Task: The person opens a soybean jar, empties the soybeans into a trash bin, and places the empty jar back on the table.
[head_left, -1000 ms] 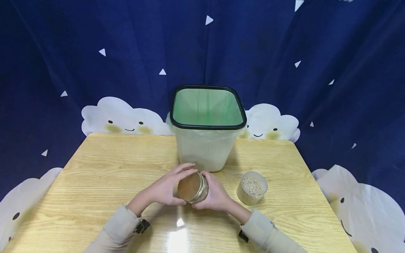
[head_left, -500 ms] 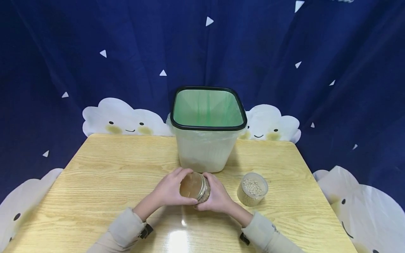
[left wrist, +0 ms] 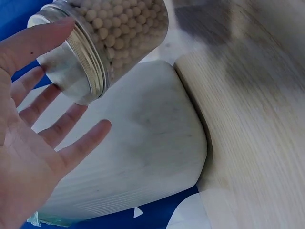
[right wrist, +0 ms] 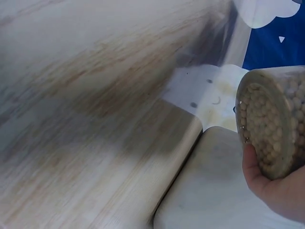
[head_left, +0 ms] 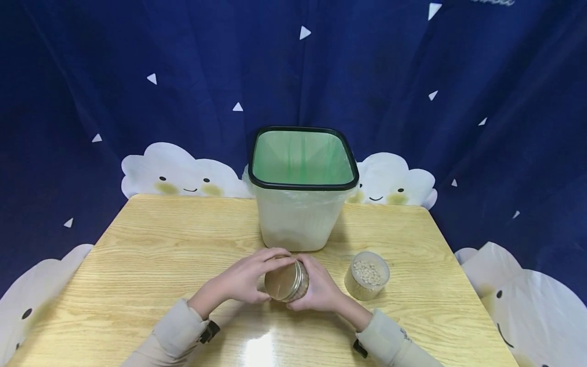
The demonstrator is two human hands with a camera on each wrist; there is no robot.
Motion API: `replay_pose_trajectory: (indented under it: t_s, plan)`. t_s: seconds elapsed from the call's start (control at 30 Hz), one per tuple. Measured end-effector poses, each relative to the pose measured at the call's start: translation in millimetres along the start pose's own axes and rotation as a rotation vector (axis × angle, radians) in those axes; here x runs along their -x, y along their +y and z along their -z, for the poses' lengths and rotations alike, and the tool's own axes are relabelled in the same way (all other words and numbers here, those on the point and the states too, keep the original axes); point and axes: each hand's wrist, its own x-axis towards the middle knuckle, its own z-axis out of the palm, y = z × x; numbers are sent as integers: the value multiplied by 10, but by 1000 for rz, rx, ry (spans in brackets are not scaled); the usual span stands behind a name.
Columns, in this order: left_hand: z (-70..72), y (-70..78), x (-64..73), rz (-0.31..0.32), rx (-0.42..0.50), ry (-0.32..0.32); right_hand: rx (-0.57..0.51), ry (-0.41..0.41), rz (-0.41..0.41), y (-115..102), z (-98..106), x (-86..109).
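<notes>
In the head view, my right hand (head_left: 321, 289) grips a clear jar (head_left: 302, 286) of small pale round balls, tilted with its metal lid (head_left: 281, 283) toward the left. My left hand (head_left: 245, 278) is around the lid, its fingers loosely spread. Seen from the left wrist, the thumb lies over the edge of the lid (left wrist: 71, 67) while the other fingers (left wrist: 88, 143) stretch out below it, fairly straight. The right wrist view shows the base of the jar (right wrist: 262, 119) and part of the right hand (right wrist: 279, 193); its remaining fingers are out of frame.
Behind the hands stands a bin (head_left: 298, 219) with a black rim and a clear liner. To the right, a lidless clear tub (head_left: 367, 276) with similar pale balls sits on the wooden table (head_left: 183, 229). A dark blue curtain (head_left: 192, 76) hangs behind.
Half a second ago the left hand was closed round the lid; now its fingers have loosened and spread. Both hands and the jar have shifted slightly right and nearer. The tub stays put.
</notes>
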Motion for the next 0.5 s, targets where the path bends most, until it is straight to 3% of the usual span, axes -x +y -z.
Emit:
replay_pose_trajectory:
  t_s: [0.17, 0.37, 0.43, 0.5]
  plan:
    - [-33, 21, 5, 96, -14, 18, 41, -15, 14, 5, -13, 11]
    - [-82, 49, 14, 231, -18, 92, 58, 1, -2, -34, -10, 6]
    - [-75, 49, 23, 241, -25, 98, 59, 0, -4, -40, -6, 3]
    - [-53, 40, 26, 213, -14, 78, 55, -4, -3, -41, -1, 0]
